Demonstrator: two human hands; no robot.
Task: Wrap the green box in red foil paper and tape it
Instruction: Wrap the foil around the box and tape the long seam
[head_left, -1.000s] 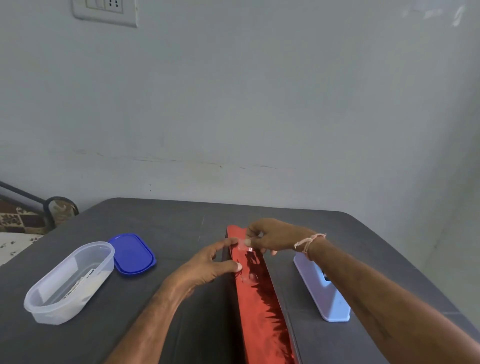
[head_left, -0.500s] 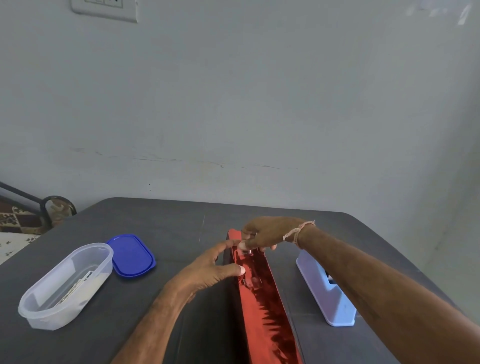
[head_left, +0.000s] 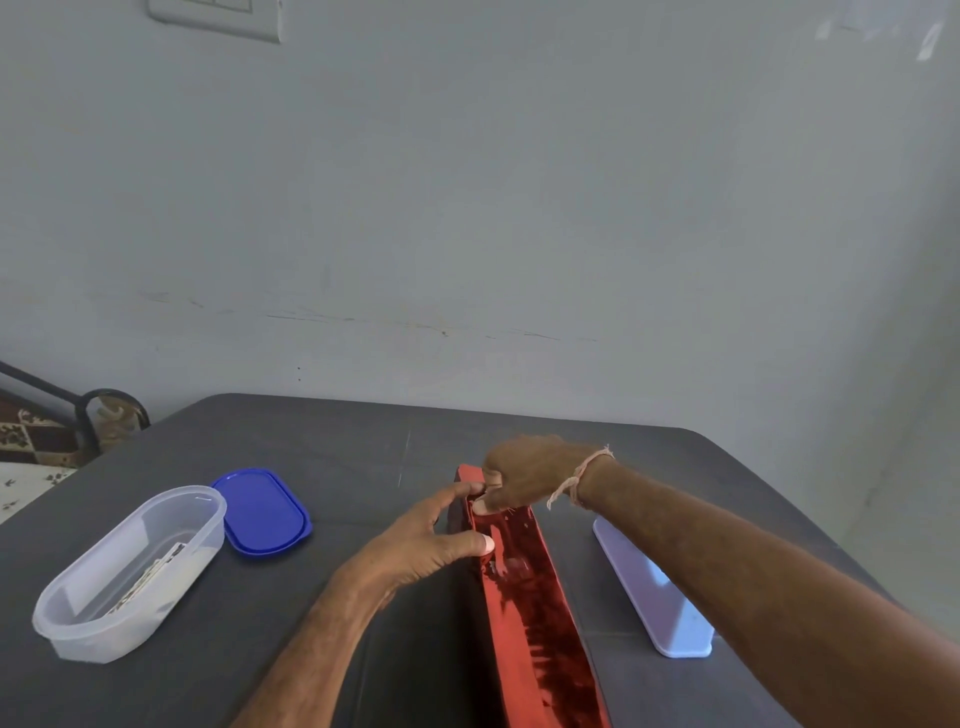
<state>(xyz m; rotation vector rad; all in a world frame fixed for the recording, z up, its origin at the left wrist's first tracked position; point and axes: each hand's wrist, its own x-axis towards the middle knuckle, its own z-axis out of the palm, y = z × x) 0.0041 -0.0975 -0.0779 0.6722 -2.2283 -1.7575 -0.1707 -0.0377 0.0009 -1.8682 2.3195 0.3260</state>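
A long box wrapped in shiny red foil paper (head_left: 535, 613) lies lengthwise on the dark table, running away from me. No green shows; the foil hides the box. My left hand (head_left: 421, 545) grips the box's left side near the far end, thumb on the top edge and index finger stretched toward the end. My right hand (head_left: 524, 480) sits over the far end with fingers curled, thumb and forefinger pinching the foil there. I cannot make out any tape under its fingers.
A pale blue tape dispenser (head_left: 654, 587) stands right of the box, under my right forearm. To the left are a clear oval tub (head_left: 130, 566) and its blue lid (head_left: 262, 512). The grey table (head_left: 322, 441) ends at a wall.
My right hand, which held a small clear piece of tape above the foil, has come down onto the far end of the box. My left hand has kept its hold.
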